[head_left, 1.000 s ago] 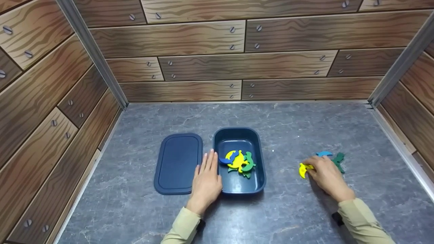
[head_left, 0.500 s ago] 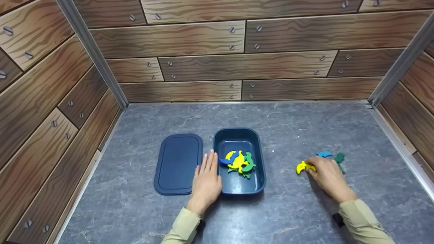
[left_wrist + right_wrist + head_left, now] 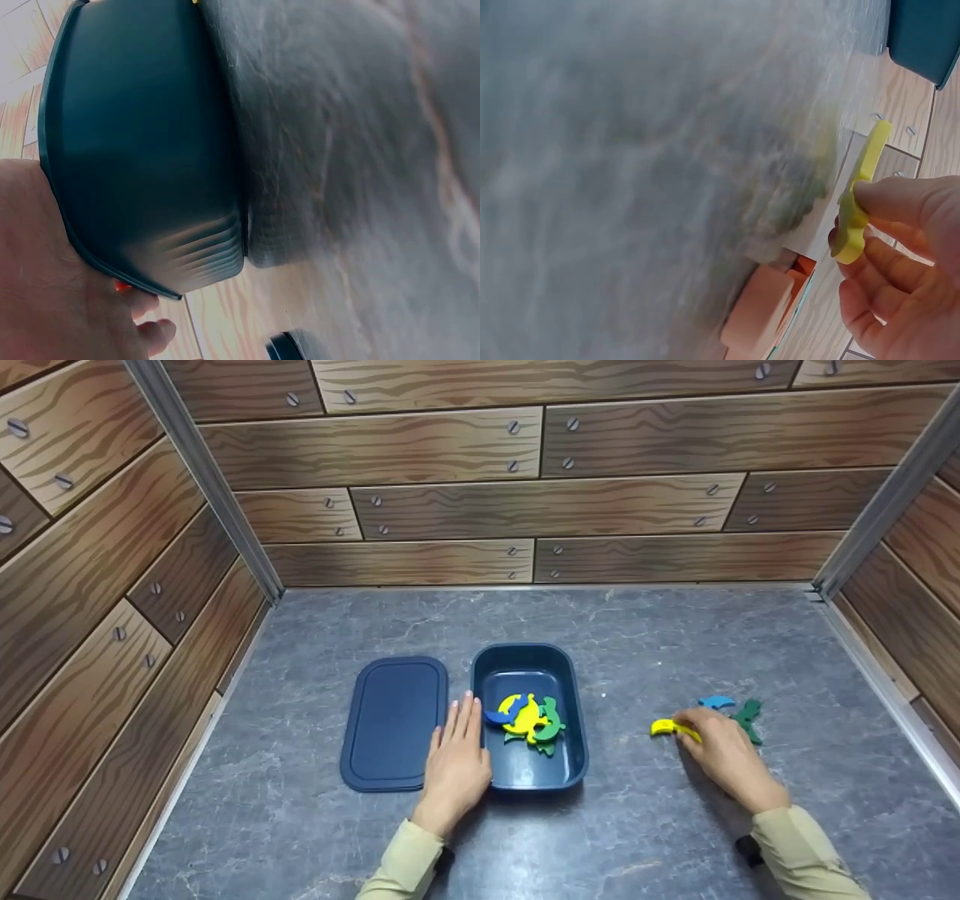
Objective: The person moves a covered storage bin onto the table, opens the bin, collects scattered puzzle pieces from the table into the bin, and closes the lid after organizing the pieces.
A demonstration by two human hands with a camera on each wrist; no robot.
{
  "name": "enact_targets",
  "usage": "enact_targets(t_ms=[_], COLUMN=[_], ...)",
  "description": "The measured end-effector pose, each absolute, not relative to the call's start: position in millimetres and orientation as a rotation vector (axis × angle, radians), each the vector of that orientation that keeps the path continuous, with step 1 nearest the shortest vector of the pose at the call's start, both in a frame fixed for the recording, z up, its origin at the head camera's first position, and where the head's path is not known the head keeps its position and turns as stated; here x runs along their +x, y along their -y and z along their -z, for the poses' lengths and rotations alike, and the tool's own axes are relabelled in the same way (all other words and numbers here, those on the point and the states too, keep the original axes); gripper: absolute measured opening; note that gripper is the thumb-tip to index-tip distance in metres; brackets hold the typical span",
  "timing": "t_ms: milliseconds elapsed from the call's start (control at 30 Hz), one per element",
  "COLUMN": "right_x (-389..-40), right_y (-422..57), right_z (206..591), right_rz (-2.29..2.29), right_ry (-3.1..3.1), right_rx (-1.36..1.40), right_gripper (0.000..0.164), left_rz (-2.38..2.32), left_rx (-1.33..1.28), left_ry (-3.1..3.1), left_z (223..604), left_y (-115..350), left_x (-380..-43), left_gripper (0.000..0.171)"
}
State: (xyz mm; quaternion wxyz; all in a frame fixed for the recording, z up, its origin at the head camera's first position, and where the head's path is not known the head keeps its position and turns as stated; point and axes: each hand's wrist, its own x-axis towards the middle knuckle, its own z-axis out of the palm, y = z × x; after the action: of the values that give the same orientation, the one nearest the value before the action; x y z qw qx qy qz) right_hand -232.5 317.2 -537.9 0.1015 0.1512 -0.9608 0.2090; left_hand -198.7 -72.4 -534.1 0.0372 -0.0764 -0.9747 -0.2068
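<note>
My right hand pinches a yellow curved toy piece between thumb and fingers, at the right of the table. In the right wrist view the piece shows as thick and flat-sided, tilted between the fingertips. A light blue piece and a dark green piece lie just beyond that hand. My left hand rests with straight fingers along the left rim of a dark blue box. Inside the box, a round yellow piece, a blue piece and green pieces are heaped together.
A flat dark blue lid lies left of the box, close beside my left hand. Grey marbled table runs between the box and my right hand. Wood-patterned walls stand at the back and sides.
In my right hand the yellow toy piece has turned, and its free end now points left rather than down. The left hand, box and lid have stayed in place.
</note>
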Motion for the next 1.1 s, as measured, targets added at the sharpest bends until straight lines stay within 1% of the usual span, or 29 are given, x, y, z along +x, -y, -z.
enact_targets(t_ms=[167, 467, 1100], right_x=[-230, -228, -224], right_y=[-315, -307, -280], right_z=[535, 529, 501], right_rz=[-0.645, -0.608, -0.674], right_ry=[2.845, 2.725, 2.625], right_rx=[0.444, 0.528, 0.529], right_gripper=[0.022, 0.023, 0.025], left_rz=[0.617, 0.609, 0.615], left_rx=[-0.23, -0.22, -0.252], left_ry=[2.992, 3.009, 2.988], left_z=[534, 534, 533], left_y=[72, 72, 73], left_x=[-198, -198, -199], left_gripper=[0.065, 0.065, 0.063])
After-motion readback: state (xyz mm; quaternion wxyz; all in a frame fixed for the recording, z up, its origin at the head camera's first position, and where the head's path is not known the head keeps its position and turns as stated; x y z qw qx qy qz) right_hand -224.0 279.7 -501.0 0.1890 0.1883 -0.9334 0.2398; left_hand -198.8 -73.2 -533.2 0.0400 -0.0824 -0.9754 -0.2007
